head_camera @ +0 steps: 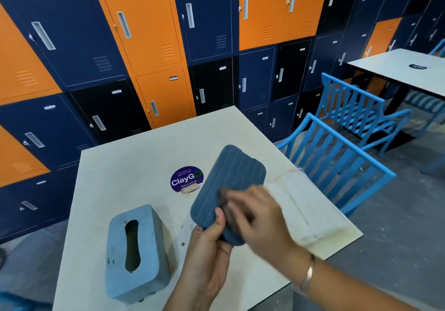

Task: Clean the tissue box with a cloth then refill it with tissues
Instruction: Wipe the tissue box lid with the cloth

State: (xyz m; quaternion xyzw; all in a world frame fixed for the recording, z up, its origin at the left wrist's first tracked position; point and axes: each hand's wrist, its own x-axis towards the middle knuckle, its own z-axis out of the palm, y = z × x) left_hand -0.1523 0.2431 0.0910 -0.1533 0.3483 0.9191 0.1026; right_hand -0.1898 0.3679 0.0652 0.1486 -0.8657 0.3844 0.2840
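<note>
The blue tissue box cover stands on the white table at the front left, its long slot facing up. My left hand grips the lower end of the ribbed blue base panel and holds it tilted above the table. My right hand, blurred by motion, presses a dark cloth against the panel's surface. A clear-wrapped pack of white tissues lies on the table to the right, partly hidden behind my right hand.
A round purple ClayGo sticker is on the table's middle, with a small beige scrap at its lower edge. Blue slatted chairs stand right of the table. Orange and navy lockers fill the wall behind. A second table is far right.
</note>
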